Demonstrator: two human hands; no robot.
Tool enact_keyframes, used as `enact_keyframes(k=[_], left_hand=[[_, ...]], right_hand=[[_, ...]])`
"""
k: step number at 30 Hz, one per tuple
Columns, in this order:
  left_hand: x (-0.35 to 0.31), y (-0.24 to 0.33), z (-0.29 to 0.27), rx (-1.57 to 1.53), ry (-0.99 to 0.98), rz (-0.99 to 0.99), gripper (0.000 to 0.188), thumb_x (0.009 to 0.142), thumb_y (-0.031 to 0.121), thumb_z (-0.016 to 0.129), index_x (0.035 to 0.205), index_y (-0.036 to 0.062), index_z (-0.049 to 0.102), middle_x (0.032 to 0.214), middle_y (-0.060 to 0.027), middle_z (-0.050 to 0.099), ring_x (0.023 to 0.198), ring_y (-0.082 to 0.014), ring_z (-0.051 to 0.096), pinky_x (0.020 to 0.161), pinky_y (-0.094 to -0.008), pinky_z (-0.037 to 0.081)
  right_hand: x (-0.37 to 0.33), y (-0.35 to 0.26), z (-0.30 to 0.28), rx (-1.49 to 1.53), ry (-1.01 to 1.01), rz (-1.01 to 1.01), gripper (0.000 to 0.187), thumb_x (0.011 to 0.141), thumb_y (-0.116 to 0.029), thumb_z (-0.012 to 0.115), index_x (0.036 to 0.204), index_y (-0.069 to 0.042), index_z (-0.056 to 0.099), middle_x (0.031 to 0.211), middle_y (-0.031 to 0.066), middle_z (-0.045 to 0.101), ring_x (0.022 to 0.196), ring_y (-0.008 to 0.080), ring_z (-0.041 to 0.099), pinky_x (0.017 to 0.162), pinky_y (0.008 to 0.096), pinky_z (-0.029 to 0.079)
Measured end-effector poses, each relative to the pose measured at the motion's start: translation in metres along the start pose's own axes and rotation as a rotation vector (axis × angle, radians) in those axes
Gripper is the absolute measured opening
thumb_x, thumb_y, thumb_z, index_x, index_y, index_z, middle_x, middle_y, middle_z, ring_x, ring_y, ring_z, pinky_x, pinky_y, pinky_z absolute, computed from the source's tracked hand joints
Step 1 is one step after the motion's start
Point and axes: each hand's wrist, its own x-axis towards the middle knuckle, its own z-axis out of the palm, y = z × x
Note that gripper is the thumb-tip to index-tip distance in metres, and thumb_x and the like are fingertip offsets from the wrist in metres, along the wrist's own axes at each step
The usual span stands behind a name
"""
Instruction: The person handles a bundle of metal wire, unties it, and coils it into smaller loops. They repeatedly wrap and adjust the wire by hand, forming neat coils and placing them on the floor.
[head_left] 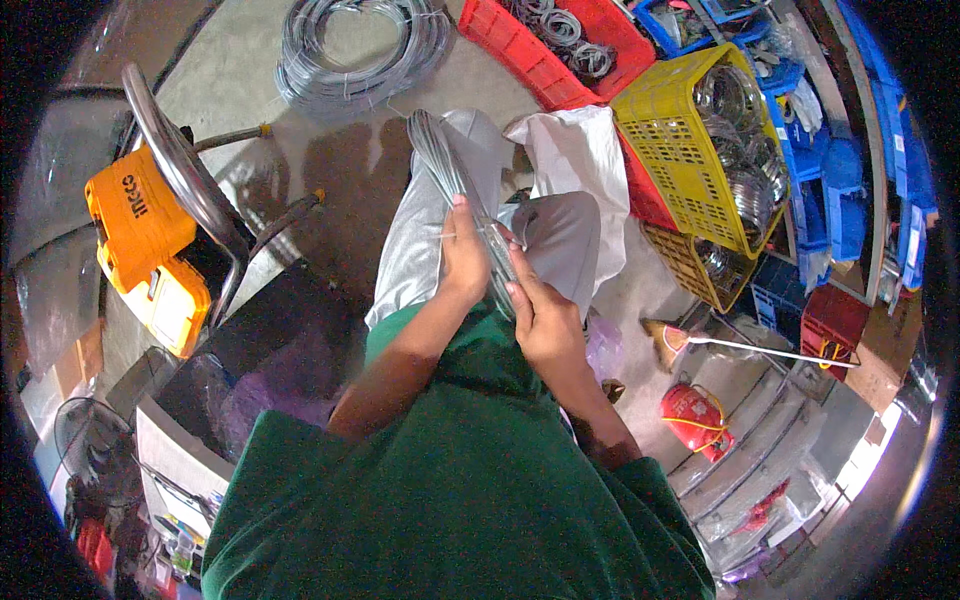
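Observation:
A long, flattened coil of grey metal wire (432, 150) lies slantwise over my lap, its far end looped past my knees. My left hand (466, 258) is wrapped around the coil's left side, thumb pointing along it. On the opposite side and a little nearer to me, my right hand (548, 322) pinches the bundle with bent fingers. A thin tie seems to cross the strands between the hands. The near end of the coil is partly hidden by my right hand and lies against my green shirt (450, 470).
On the floor ahead lies a big round wire coil (300, 62). To the right stand a red crate (502, 52) and a yellow crate (655, 125) with wire coils, blue bins (845, 195), a broom (668, 345) and a fire extinguisher (692, 415). Orange cases (140, 215) sit at left beside a metal tube (180, 160).

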Motion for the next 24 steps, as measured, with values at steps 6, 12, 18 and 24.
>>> enact_keyframes(k=[6,12,18,24], left_hand=[[-0.005,0.004,0.013,-0.108,0.077,0.016,0.058,0.105,0.056,0.031,0.098,0.0014,0.050,0.069,-0.0138,0.062,0.058,-0.0235,0.061,0.056,-0.0372,0.051],[-0.006,0.003,0.010,-0.087,0.036,0.045,0.057,0.105,0.055,0.032,0.100,0.0013,0.049,0.066,-0.0153,0.061,0.053,-0.0250,0.060,0.050,-0.0380,0.050],[-0.010,-0.001,0.010,-0.086,0.052,0.042,0.057,0.105,0.055,0.030,0.100,0.0011,0.049,0.066,-0.0160,0.061,0.051,-0.0269,0.060,0.049,-0.0398,0.051],[-0.011,-0.003,0.008,-0.099,-0.012,-0.004,0.060,0.104,0.059,0.031,0.098,0.0023,0.050,0.066,-0.0150,0.061,0.051,-0.0271,0.060,0.050,-0.0405,0.052]], right_hand=[[-0.005,-0.009,-0.006,-0.186,-0.033,0.009,0.049,0.097,-0.014,0.060,0.145,-0.015,0.050,0.079,0.0242,0.066,0.070,0.0410,0.066,0.062,0.0481,0.051],[-0.013,-0.010,-0.017,-0.270,-0.064,-0.056,0.056,0.095,-0.014,0.063,0.148,-0.017,0.046,0.069,0.0212,0.061,0.062,0.0378,0.064,0.056,0.0479,0.049],[-0.021,-0.001,-0.019,-0.322,-0.031,-0.127,0.055,0.095,-0.015,0.062,0.148,-0.017,0.048,0.066,0.0190,0.060,0.055,0.0358,0.060,0.055,0.0469,0.049],[-0.034,0.010,-0.020,-0.409,-0.072,-0.107,0.053,0.096,-0.017,0.061,0.147,-0.017,0.048,0.069,0.0201,0.062,0.058,0.0351,0.063,0.054,0.0462,0.049]])
